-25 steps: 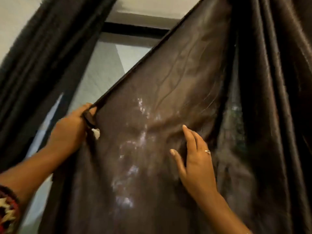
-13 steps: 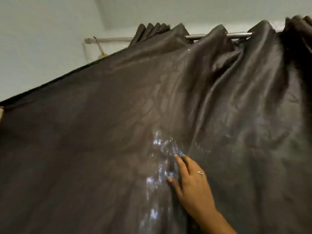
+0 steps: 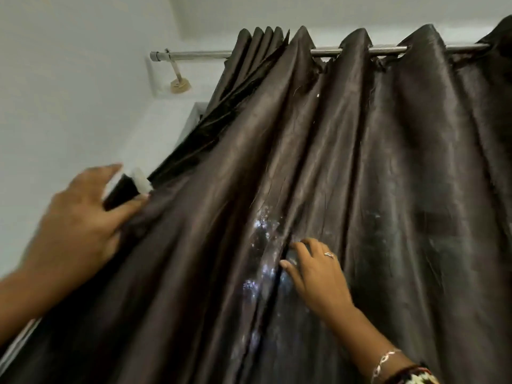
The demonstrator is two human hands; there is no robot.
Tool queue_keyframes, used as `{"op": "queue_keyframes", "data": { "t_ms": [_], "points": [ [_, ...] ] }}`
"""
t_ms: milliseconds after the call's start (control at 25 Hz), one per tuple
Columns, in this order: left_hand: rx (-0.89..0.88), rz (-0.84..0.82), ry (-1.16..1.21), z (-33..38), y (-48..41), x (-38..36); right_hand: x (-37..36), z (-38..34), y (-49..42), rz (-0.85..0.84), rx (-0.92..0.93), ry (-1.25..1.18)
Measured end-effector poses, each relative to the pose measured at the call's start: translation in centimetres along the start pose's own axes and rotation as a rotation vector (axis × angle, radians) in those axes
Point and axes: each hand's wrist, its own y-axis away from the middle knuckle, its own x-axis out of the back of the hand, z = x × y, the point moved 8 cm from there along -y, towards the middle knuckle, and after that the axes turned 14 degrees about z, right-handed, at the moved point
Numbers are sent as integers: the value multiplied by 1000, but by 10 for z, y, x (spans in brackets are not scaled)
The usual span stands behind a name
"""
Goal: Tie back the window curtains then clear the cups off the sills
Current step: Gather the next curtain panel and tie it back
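Curtain (image 3: 346,189) — left hand (image 3: 74,223) apparently gripping edge, blurred

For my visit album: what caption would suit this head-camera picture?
Left hand grips the edge of a dark curtain hung on a metal rod; right hand presses its folds.

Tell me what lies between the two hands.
Head view: only folds of the dark curtain span from left hand to right hand.
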Motion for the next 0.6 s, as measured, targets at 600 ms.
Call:
{"op": "queue_keyframes", "data": {
  "t_ms": [600],
  "points": [
    [-298,116,308,385,-94,-9,131,241,8,86,-186,-12]
  ]
}}
